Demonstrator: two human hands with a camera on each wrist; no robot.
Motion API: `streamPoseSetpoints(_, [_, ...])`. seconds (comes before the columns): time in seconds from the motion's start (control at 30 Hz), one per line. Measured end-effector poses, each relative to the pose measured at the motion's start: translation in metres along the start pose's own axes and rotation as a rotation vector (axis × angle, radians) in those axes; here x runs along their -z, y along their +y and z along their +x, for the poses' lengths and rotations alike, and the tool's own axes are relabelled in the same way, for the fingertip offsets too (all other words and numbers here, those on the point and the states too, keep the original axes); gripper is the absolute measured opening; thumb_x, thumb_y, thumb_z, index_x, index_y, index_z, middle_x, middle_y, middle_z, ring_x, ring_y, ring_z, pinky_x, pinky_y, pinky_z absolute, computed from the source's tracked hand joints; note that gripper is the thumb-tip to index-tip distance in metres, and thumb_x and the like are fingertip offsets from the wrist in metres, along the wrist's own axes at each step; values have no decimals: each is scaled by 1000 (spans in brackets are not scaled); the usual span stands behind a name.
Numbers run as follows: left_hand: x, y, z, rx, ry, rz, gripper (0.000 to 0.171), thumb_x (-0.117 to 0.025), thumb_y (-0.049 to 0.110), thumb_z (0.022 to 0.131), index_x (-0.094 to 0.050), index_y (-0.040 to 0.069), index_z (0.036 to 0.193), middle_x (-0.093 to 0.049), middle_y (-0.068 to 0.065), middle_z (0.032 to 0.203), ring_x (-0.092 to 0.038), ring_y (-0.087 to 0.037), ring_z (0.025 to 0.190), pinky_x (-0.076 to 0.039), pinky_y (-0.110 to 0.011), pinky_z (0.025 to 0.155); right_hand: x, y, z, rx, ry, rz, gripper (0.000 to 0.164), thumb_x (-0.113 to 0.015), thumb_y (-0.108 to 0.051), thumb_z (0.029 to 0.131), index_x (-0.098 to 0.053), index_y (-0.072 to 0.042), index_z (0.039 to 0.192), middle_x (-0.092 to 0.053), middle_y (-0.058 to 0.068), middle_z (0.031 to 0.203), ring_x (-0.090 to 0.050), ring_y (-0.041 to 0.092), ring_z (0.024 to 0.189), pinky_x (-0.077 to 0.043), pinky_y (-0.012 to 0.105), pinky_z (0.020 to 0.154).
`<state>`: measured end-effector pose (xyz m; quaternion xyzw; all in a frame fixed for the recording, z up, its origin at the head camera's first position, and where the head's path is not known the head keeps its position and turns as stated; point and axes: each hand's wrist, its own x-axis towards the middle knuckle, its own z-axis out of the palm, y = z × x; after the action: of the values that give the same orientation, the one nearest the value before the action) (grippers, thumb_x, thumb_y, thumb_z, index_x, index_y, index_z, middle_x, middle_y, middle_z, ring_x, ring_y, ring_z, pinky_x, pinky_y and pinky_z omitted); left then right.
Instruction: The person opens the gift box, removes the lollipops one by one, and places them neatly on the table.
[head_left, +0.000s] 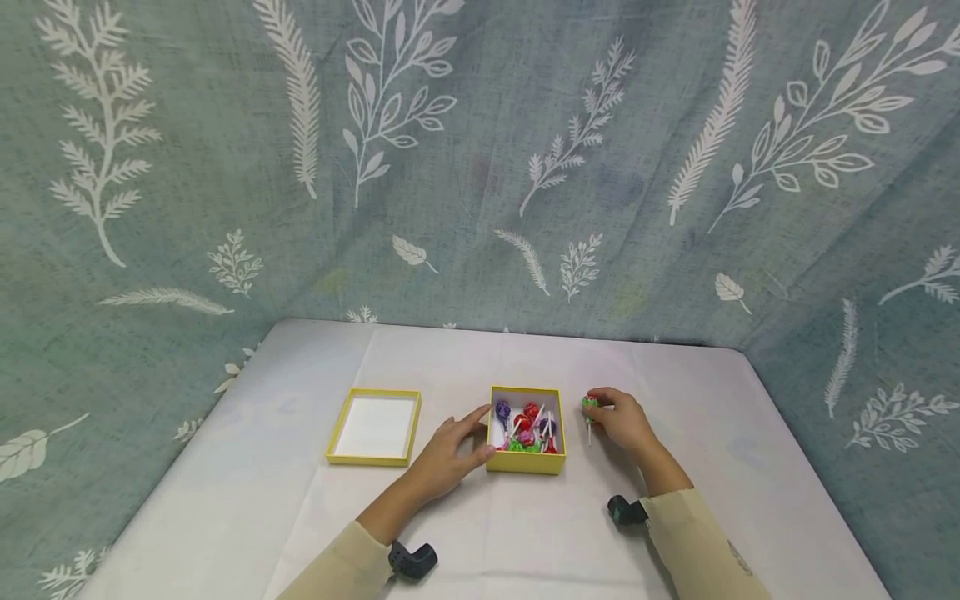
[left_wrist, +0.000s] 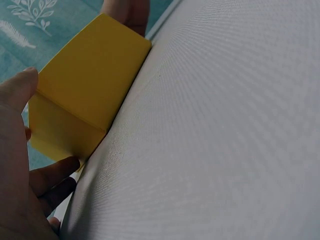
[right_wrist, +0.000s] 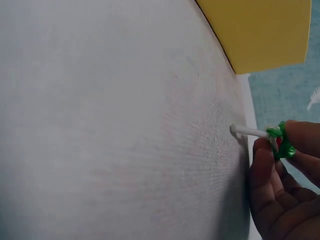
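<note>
A yellow box, with no lid on it, stands on the table and holds several lollipops in purple, red, pink and green wrappers. My left hand rests against the box's left side, thumb near the front corner and fingers stretched along the wall. In the left wrist view, the fingertips touch low on the yellow wall. To the right of the box, my right hand pinches a green-wrapped lollipop by its head between thumb and fingers. Its white stick points toward me, close over the tabletop.
The yellow-rimmed box lid, white inside, lies left of the box. A white cloth covers the table. Behind it hangs a green-blue curtain with white leaf prints. Dark wrist devices hang at both sleeves.
</note>
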<state>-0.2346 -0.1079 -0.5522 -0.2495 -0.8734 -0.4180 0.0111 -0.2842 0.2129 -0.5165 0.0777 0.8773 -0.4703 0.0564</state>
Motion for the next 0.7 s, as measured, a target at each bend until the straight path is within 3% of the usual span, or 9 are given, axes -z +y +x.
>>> streamPoseSetpoints(0.23, [0, 2, -1, 25, 6, -10, 69, -60, 49, 93, -34, 26, 153, -62, 0, 127, -48, -21, 128, -12, -47, 116, -1, 0, 13, -11, -9, -99, 33, -64, -17, 95, -61, -4, 126, -64, 11, 101, -60, 18, 77, -52, 29, 63])
streamPoseSetpoints(0.43, [-3, 0, -2, 34, 2, 0, 68, -59, 51, 93, -33, 30, 153, -62, 3, 127, -47, -17, 128, -12, -43, 117, -1, 6, 22, -7, -13, -120, 32, -64, -16, 95, -61, -3, 124, -64, 8, 91, -59, 18, 74, -50, 28, 58])
streamPoseSetpoints(0.7, [-3, -3, 0, -20, 28, 7, 68, -60, 48, 93, -34, 26, 152, -63, 2, 125, -50, -21, 126, -14, -50, 115, -2, 6, 27, -10, -7, -99, 32, -64, -16, 95, -61, -4, 124, -63, 9, 90, -60, 18, 72, -52, 28, 59])
